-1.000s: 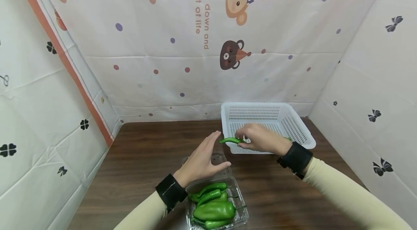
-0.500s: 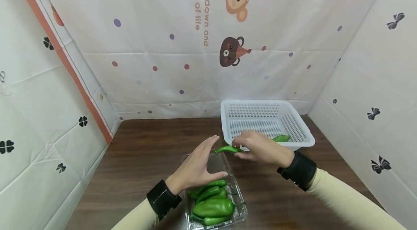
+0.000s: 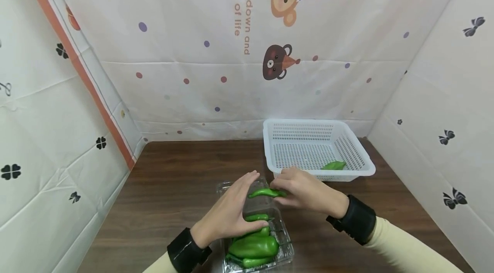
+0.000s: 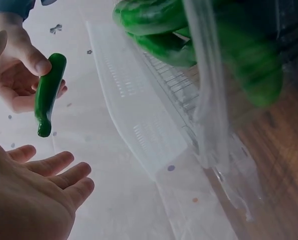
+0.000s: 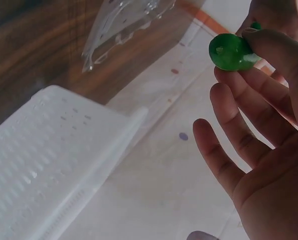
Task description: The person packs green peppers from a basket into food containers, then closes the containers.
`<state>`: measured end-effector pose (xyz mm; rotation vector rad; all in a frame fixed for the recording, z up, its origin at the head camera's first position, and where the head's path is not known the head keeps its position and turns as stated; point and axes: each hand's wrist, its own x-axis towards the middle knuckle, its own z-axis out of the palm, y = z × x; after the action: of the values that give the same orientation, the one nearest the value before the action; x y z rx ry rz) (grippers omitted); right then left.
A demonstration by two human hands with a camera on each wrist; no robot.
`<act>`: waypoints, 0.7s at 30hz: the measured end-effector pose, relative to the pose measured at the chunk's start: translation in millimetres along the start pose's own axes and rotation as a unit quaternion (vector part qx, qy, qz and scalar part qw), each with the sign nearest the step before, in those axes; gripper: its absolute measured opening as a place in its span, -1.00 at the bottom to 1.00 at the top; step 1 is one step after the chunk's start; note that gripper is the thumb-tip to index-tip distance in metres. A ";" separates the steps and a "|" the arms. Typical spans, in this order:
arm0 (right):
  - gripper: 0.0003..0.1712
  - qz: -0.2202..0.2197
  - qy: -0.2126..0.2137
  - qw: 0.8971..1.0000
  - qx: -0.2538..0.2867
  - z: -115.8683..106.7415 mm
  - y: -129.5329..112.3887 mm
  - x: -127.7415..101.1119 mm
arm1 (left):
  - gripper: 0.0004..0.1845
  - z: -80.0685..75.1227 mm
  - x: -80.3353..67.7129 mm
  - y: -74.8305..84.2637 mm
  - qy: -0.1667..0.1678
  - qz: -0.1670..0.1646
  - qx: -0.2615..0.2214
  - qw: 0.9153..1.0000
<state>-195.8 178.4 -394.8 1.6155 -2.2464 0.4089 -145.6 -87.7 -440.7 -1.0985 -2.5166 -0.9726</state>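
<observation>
My right hand (image 3: 278,189) pinches one end of a slim green pepper (image 3: 266,192) and holds it level above the open lid of a clear plastic box (image 3: 287,252). Several more green peppers (image 3: 252,247) lie in that box. My left hand (image 3: 247,198) is flat with straight fingers over the box, its fingertips just left of the held pepper and its thumb by the peppers. The left wrist view shows the held pepper (image 4: 48,95) pinched in the right hand's fingers (image 4: 36,62). In the right wrist view the pepper's end (image 5: 231,51) sits at the fingertips.
A white perforated basket (image 3: 270,153) stands at the back right of the brown table (image 3: 173,187), with one green pepper (image 3: 333,165) in its front right corner. Printed cloth walls close in the left, back and right sides.
My right hand has carried the slim pepper from the basket's front edge back toward me, to above the clear box. The left hand drew back slightly. The pepper in the basket is now uncovered.
</observation>
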 end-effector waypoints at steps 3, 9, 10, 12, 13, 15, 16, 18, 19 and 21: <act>-0.73 -0.004 0.006 1.000 -0.007 3.2 -5.1 -1.1 | 0.17 -0.2 -5.7 2.0 -0.005 -0.010 -0.006 1.000; -0.69 -0.014 0.012 1.000 0.011 10.5 -13.8 -1.9 | 0.24 0.8 -20.9 5.2 0.006 -0.017 -0.001 1.000; -0.69 -0.013 0.013 1.000 0.011 11.5 -15.1 -2.0 | 0.25 0.9 -23.2 5.4 0.008 -0.020 -0.002 1.000; -0.69 -0.011 0.011 1.000 0.008 13.4 -17.3 -2.4 | 0.27 0.9 -27.8 5.1 0.010 -0.022 -0.001 1.000; -0.69 -0.011 0.011 1.000 0.003 14.3 -18.4 -2.8 | 0.28 0.9 -30.1 4.9 0.010 -0.024 0.001 1.000; -0.70 -0.012 0.010 1.000 -0.002 15.9 -20.5 -3.2 | 0.29 0.7 -34.9 4.6 0.009 -0.032 0.002 0.999; -0.70 -0.013 0.010 1.000 -0.002 16.7 -21.5 -3.3 | 0.29 0.7 -37.4 4.3 0.009 -0.034 0.004 0.999; -0.71 -0.012 0.008 1.000 0.000 18.3 -23.9 -3.5 | 0.29 0.7 -42.2 3.8 0.013 -0.036 0.009 0.999; -0.72 -0.013 0.009 1.000 -0.001 19.2 -25.1 -3.3 | 0.30 0.6 -44.5 3.7 0.015 -0.036 0.012 0.999; -0.73 -0.016 0.012 1.000 0.003 20.9 -27.7 -2.9 | 0.31 0.4 -49.4 3.9 0.022 -0.034 0.019 0.999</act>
<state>-170.9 163.5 -413.9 1.6381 -2.2009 0.4236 -108.6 -113.5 -461.1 -0.9764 -2.5416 -0.9519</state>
